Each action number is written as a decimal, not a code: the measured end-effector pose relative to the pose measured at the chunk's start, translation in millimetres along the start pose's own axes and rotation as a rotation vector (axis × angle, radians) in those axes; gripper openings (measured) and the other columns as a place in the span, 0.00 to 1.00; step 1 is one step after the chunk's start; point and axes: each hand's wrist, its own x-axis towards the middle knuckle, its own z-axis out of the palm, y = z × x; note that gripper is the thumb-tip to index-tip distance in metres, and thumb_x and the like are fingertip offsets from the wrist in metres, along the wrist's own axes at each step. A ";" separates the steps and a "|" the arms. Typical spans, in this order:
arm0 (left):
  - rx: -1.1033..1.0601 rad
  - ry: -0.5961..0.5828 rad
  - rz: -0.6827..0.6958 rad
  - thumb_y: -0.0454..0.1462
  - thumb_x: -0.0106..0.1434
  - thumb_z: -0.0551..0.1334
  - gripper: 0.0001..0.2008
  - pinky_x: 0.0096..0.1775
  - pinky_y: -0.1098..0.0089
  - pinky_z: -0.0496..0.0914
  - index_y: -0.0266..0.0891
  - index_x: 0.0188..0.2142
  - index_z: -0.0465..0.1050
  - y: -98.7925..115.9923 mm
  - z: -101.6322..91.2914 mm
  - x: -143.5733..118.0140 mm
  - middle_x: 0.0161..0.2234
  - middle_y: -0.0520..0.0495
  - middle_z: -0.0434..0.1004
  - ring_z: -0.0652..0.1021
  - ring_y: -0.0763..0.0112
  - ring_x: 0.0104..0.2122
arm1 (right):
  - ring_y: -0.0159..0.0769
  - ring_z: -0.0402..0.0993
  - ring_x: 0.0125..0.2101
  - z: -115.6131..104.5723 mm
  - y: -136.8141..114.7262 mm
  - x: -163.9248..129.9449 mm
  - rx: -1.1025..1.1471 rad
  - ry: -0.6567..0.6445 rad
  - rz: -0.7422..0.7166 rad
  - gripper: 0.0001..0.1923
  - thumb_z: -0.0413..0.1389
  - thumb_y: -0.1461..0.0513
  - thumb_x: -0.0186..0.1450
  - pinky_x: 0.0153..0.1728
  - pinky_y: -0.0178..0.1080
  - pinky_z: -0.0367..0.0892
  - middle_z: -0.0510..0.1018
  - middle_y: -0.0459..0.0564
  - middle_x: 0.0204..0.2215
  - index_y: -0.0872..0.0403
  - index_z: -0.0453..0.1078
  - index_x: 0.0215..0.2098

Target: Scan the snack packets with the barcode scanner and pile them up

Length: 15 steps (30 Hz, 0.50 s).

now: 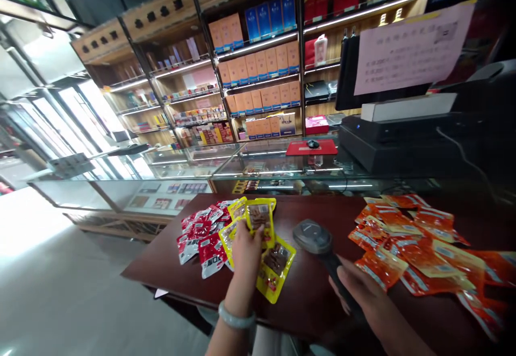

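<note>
My left hand (246,248), with a pale bangle (237,317) on its wrist, pinches a yellow snack packet (260,219) with a clear window and a barcode label. More yellow packets (276,264) lie under and around that hand. Just left of them is a heap of red and white packets (212,251). My right hand (357,286) is wrapped round the handle of a dark barcode scanner (313,237), whose head points toward the yellow packets. Orange snack packets (419,243) are spread in a pile to the right of the scanner.
The dark red wooden table (169,270) meets a glass display counter (266,168). On the counter are a mouse (313,144) on a red mat (292,148) and a dark cash-register unit (382,138). A monitor carries a pink notice (411,49). Stocked shelves (258,84) line the wall.
</note>
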 end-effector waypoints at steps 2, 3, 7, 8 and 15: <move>0.180 -0.001 -0.066 0.46 0.64 0.58 0.20 0.39 0.62 0.68 0.41 0.52 0.62 -4.8 -11.9 19.7 0.42 0.38 0.79 0.79 0.53 0.42 | 0.31 0.58 0.22 1.6 0.2 -0.1 0.008 -0.018 -0.006 0.31 0.58 0.41 0.61 0.22 0.34 0.55 0.63 0.39 0.21 0.52 0.71 0.53; 0.262 -0.027 -0.088 0.47 0.64 0.57 0.22 0.40 0.61 0.68 0.39 0.54 0.61 -7.6 -15.5 28.6 0.43 0.35 0.79 0.79 0.51 0.43 | 0.31 0.58 0.22 1.9 -0.4 -0.9 0.013 -0.025 -0.011 0.31 0.57 0.41 0.62 0.22 0.33 0.55 0.63 0.39 0.21 0.53 0.71 0.54; 0.514 0.030 -0.032 0.51 0.63 0.56 0.30 0.52 0.54 0.64 0.33 0.58 0.62 -16.8 -15.4 49.8 0.54 0.28 0.72 0.71 0.44 0.56 | 0.30 0.58 0.22 -0.8 -5.2 -7.4 0.003 -0.054 -0.051 0.30 0.56 0.43 0.65 0.23 0.34 0.56 0.64 0.40 0.22 0.55 0.71 0.55; 0.534 0.067 -0.016 0.52 0.63 0.55 0.33 0.55 0.52 0.62 0.32 0.60 0.60 -17.0 -13.6 51.5 0.57 0.27 0.69 0.68 0.43 0.59 | 0.29 0.58 0.21 -2.8 -6.1 -9.0 0.000 -0.060 -0.070 0.30 0.56 0.43 0.65 0.23 0.34 0.56 0.64 0.40 0.21 0.55 0.71 0.55; 0.453 0.126 0.253 0.50 0.65 0.54 0.30 0.62 0.53 0.53 0.39 0.63 0.60 32.4 7.8 17.2 0.63 0.38 0.61 0.60 0.50 0.63 | 0.29 0.59 0.22 -31.1 -5.5 -25.8 0.033 0.033 -0.068 0.30 0.56 0.42 0.64 0.23 0.33 0.56 0.66 0.41 0.23 0.53 0.71 0.55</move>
